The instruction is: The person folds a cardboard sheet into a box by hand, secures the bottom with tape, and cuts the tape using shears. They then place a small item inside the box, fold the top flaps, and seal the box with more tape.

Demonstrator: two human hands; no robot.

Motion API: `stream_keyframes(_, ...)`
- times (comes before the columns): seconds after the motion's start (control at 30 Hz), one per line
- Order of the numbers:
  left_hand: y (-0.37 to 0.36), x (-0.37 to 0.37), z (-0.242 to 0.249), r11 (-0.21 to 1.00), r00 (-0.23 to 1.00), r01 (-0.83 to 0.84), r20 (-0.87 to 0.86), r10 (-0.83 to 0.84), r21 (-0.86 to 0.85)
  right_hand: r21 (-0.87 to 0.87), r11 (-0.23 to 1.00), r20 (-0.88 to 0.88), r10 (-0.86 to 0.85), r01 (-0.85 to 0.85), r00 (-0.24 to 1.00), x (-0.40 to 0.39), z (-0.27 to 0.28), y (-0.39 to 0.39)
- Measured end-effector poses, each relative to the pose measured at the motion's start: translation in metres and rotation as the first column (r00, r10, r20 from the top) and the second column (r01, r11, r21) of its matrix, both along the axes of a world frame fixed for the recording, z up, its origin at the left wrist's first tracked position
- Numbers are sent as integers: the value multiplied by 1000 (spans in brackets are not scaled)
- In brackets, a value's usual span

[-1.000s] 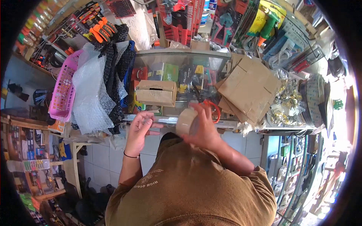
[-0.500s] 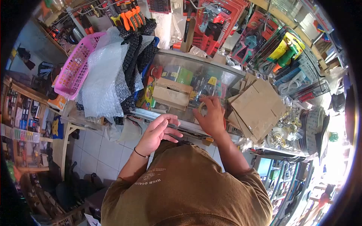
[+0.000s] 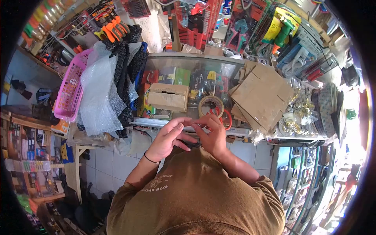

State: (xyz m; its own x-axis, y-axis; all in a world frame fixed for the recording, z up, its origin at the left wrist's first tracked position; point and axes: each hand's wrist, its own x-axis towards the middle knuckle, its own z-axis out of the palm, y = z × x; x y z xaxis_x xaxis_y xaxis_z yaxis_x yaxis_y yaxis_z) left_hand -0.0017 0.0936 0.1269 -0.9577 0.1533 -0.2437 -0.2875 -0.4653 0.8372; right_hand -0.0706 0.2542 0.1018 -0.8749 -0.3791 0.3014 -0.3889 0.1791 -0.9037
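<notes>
My left hand (image 3: 168, 140) is raised at the front edge of the glass counter (image 3: 156, 122), its lower fingers apart and its fingertips close to my other hand. My right hand (image 3: 211, 135) has thumb and index finger pinched together beside the left fingertips; whatever is between them is too small to make out. Just beyond my right hand lies a roll of tape (image 3: 201, 106) on the glass, with red-handled scissors (image 3: 227, 117) partly under it. A small cardboard box (image 3: 168, 100) rests on the counter left of the tape.
Flat cardboard pieces (image 3: 260, 96) are stacked at the right. Bubble wrap (image 3: 98, 98) and a pink basket (image 3: 64, 105) are at the left. Packaged tools (image 3: 196, 27) hang behind the counter. Bagged metal parts (image 3: 297, 113) lie farther right.
My right hand has left the tape roll and moved back and left to meet my left hand. The tape and scissors are now uncovered. The camera view has shifted.
</notes>
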Motion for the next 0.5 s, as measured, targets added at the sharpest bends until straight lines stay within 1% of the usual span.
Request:
stream_keyframes(0.03, 1, -1, 0, 1000, 1000, 9, 3, -9, -4, -4, 1000, 3, -9, 9, 1000, 1, -2, 1)
stream_keyframes(0.1, 3, -2, 0, 998, 1000, 3, -11, -2, 55, -2, 998, -44, -62, 62, 997, 3, -8, 3)
stream_keyframes(0.2, 5, -2, 1, 998, 1000, 10, 16, -11, 59, -54, 996, -49, -78, 76, 996, 4, -13, 4)
stream_keyframes(0.3, 6, -2, 0, 996, 999, 0, 33, -3, 84, -50, 997, -59, -64, 62, 996, 7, -14, 7)
stream_keyframes(0.43, 10, -2, 1, 998, 998, -46, 53, 44, 37, -60, 997, -49, -49, 46, 998, 11, -14, 10)
stream_keyframes(0.47, 10, -3, -1, 988, 994, -106, 19, 109, -111, -68, 996, -57, -54, 50, 997, 12, -11, 12)
stream_keyframes(0.5, 10, -4, -3, 952, 985, -171, -28, 169, -253, -77, 996, -67, -58, 53, 996, 12, -8, 13)
